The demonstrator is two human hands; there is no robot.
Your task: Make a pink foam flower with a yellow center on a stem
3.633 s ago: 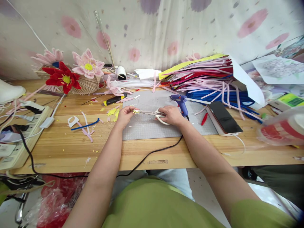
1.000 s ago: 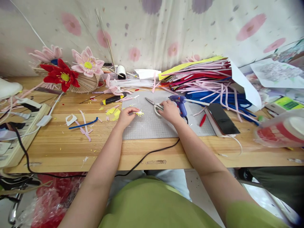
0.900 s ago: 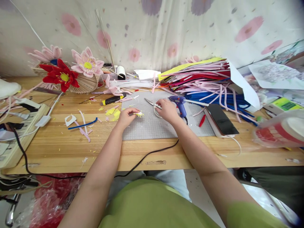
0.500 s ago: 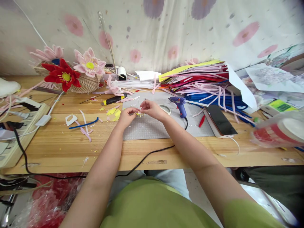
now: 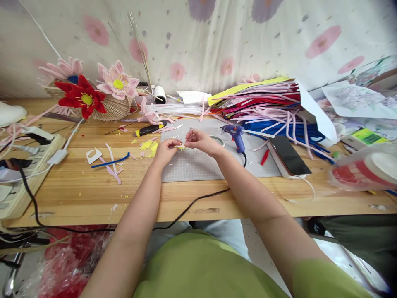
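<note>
Over the grey cutting mat (image 5: 198, 169) my two hands work close together. My left hand (image 5: 166, 152) pinches a small piece with thin yellow and white strands (image 5: 182, 147). Facing it, my right hand (image 5: 198, 142) has its fingertips pressed together at the same strands; whether it grips one of them is too small to see. A roll of tape (image 5: 221, 140) lies partly behind my right wrist. A purple glue gun (image 5: 235, 134) rests farther right on the mat. Yellow scraps (image 5: 149, 145) are scattered left of my hands.
A black-and-yellow cutter (image 5: 150, 129) lies behind the scraps. Bundled pipe cleaners (image 5: 263, 103) fill the back right. A phone (image 5: 288, 155) and a bagged cup (image 5: 362, 171) stand right. Fuzzy flowers (image 5: 82, 98) and a power strip (image 5: 34, 174) are left. A black cord (image 5: 192, 205) crosses the front.
My right hand has shifted slightly right, and its fingers have moved a little against the strands. My left hand keeps its pinch. The view has moved slightly.
</note>
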